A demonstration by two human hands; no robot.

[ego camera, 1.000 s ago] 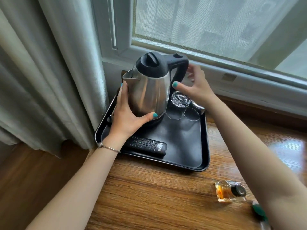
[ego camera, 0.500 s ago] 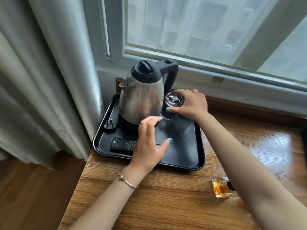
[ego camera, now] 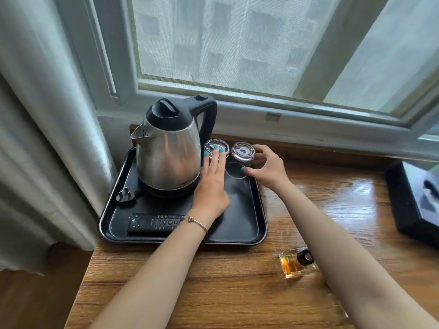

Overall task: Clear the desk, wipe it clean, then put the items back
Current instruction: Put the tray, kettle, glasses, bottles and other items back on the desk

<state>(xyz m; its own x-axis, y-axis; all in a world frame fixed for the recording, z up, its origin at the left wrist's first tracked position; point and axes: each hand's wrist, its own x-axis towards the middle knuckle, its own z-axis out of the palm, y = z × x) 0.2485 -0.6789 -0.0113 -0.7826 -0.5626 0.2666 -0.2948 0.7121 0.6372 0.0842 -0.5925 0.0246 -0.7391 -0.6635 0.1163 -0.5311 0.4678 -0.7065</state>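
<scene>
A black tray (ego camera: 247,236) sits at the left end of the wooden desk (ego camera: 213,286). On it stand a steel kettle (ego camera: 168,150) with a black lid and handle, a black remote (ego camera: 154,223) along the front, a plug (ego camera: 124,194) and two upturned glasses. My left hand (ego camera: 211,184) lies flat over the tray, its straight fingertips touching the left glass (ego camera: 217,146). My right hand (ego camera: 266,168) curls round the right glass (ego camera: 242,151) at the tray's back right corner.
A small amber perfume bottle (ego camera: 297,262) lies on the desk in front of the tray's right corner. A black tissue box (ego camera: 415,200) stands at the right edge. A curtain (ego camera: 47,138) hangs at the left; the window frame (ego camera: 308,129) runs behind the desk.
My left hand left the kettle and reached forward to the left glass. My right hand moved from the kettle's handle to the glasses and now holds the right one, set apart from the left.
</scene>
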